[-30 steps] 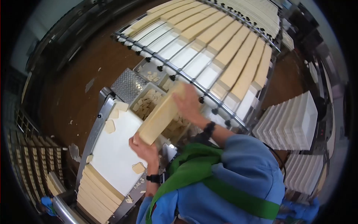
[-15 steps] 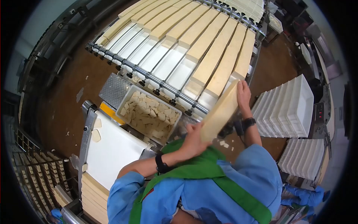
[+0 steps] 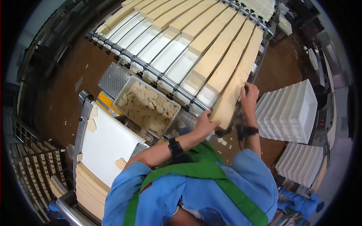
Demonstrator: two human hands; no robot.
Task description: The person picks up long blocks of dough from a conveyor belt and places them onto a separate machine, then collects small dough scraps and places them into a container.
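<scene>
My left hand (image 3: 205, 122) grips the near end of a long pale yellow block (image 3: 227, 101). My right hand (image 3: 250, 97) holds its right side farther up. The block lies tilted at the near end of the rightmost lane of a sloping lane rack (image 3: 177, 88), in line with the block (image 3: 250, 51) above it. Several other lanes hold similar long blocks, with white lane floor showing at their near ends.
A grey tub (image 3: 125, 86) full of small block offcuts stands below the rack. To its left runs a white conveyor belt (image 3: 102, 145) with a few scraps and stacked blocks (image 3: 90, 188) at its near end. White trays (image 3: 292, 113) are stacked at right. The floor is brown.
Both hands carried the block from over the tub to the right. It now rests lower, at the near end of the rack's rightmost lane.
</scene>
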